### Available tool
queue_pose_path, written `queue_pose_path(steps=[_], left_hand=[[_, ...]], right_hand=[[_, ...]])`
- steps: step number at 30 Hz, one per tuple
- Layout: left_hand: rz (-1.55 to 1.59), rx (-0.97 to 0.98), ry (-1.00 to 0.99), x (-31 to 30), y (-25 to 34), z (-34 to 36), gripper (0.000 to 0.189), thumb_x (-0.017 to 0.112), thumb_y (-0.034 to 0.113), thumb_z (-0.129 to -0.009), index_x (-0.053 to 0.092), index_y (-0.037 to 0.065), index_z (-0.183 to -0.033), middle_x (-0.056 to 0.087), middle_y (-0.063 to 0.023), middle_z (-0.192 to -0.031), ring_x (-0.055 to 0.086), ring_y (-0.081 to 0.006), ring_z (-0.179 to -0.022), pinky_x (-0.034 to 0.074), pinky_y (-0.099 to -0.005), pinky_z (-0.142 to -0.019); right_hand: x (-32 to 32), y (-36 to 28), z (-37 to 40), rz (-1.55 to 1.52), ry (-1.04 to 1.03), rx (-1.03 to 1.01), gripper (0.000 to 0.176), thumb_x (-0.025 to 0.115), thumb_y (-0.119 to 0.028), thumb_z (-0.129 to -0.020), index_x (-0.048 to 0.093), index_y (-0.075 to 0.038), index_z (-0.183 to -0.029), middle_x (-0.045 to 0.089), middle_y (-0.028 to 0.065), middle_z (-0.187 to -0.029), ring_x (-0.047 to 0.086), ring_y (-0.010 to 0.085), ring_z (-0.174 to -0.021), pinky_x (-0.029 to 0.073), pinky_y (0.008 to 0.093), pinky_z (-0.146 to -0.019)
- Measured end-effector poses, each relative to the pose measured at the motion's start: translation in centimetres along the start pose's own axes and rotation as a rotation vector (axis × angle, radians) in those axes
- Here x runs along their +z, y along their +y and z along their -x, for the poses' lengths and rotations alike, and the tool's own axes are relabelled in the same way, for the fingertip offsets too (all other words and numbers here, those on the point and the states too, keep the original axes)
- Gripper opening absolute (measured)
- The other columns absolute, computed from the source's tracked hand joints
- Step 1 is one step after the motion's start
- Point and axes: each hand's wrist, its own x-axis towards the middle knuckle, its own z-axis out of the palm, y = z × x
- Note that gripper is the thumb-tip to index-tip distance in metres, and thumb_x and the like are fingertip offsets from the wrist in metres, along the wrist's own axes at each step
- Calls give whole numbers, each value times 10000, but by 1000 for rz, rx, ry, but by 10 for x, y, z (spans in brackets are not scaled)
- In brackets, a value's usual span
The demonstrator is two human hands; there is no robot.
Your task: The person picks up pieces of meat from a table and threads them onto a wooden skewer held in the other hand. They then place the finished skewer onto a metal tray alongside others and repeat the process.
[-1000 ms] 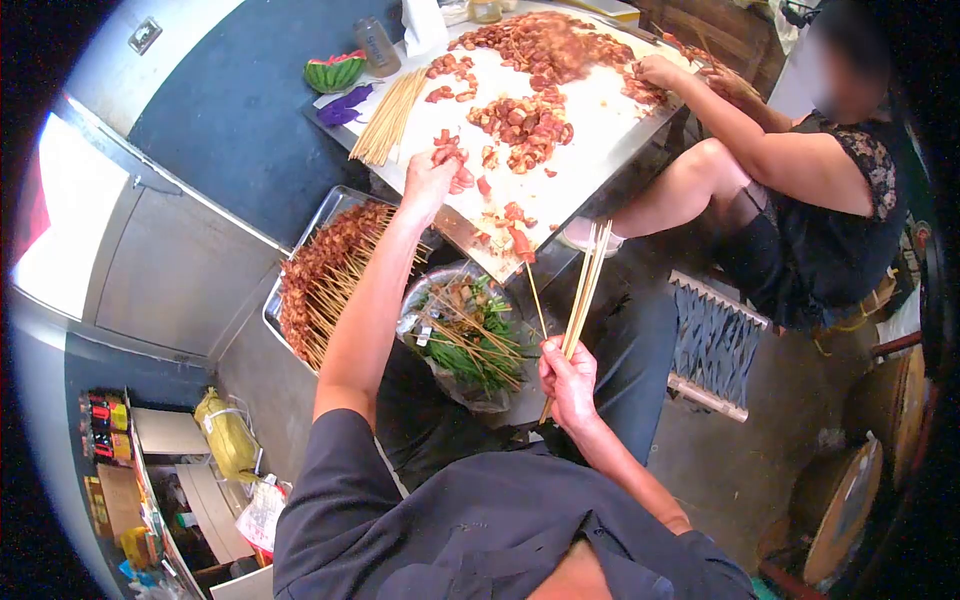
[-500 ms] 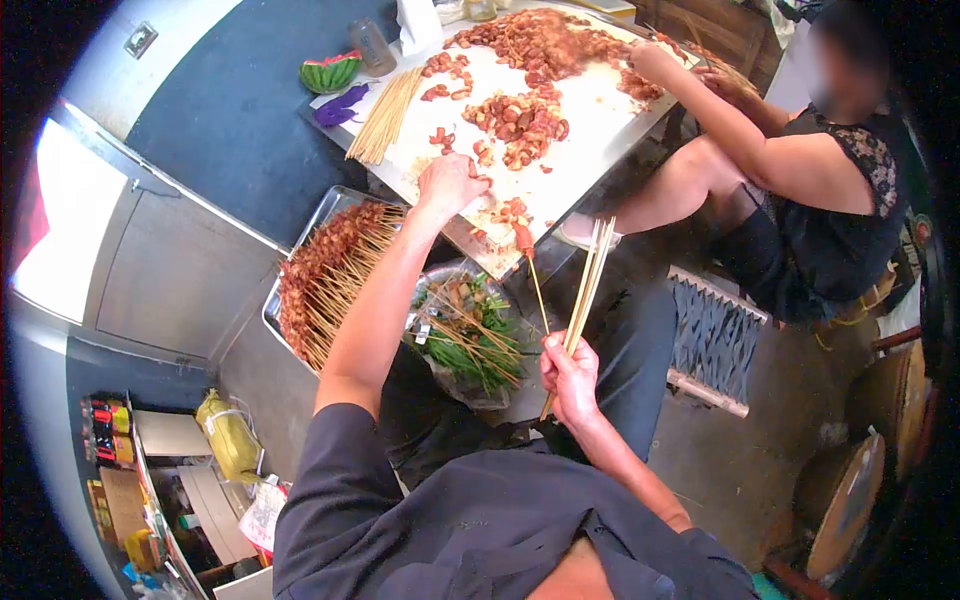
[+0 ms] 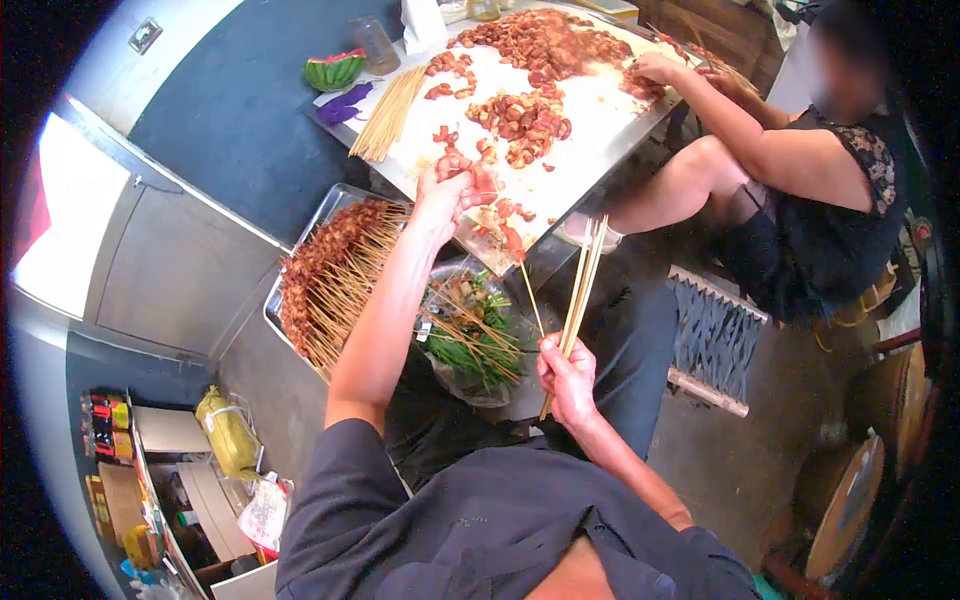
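My left hand [image 3: 445,192] is over the near edge of the white table [image 3: 410,155], fingers closed round red-brown meat pieces. My right hand [image 3: 567,375] grips a bundle of thin wooden sticks [image 3: 582,290], tips up. One more stick [image 3: 532,295] in that hand leans left, with meat [image 3: 512,243] on its upper end beside the table's near corner. Sliced meat [image 3: 520,122] is spread on the table in piles. Loose sticks [image 3: 390,112] lie at the table's left side.
Finished skewers [image 3: 345,275] fill a metal tray at the left. A bowl of greens and sticks [image 3: 470,335] stands below the table. Watermelon [image 3: 335,72], purple cloth [image 3: 343,104] and a glass [image 3: 375,48] are at the back left. Another person [image 3: 800,160] sits right, one hand at the meat.
My left hand has lifted slightly from the table and turned, with meat now showing in its fingers. The loaded stick in my right hand has shifted slightly down and left.
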Motion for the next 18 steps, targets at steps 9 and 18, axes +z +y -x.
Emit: queue_pose_path(steps=[9,18], left_hand=[[311,26,91,0,-3,9,146,490,-64,-830,472,58,-908,620,-228,-926,633,-371,-866,562,-399,-692],[312,89,123,-1,-2,13,109,500,-60,-840,458,28,-888,619,-234,-901,646,-365,-813,570,-401,-661]], right_hand=[[-1,9,3,34,-25,44,59,567,-139,-876,548,-86,-857,503,-4,-582,353,41,-411,244,188,-355],[-5,12,3,22,-44,58,74,573,-154,-873,551,-88,-851,501,-7,-575,350,41,-409,242,189,-356]])
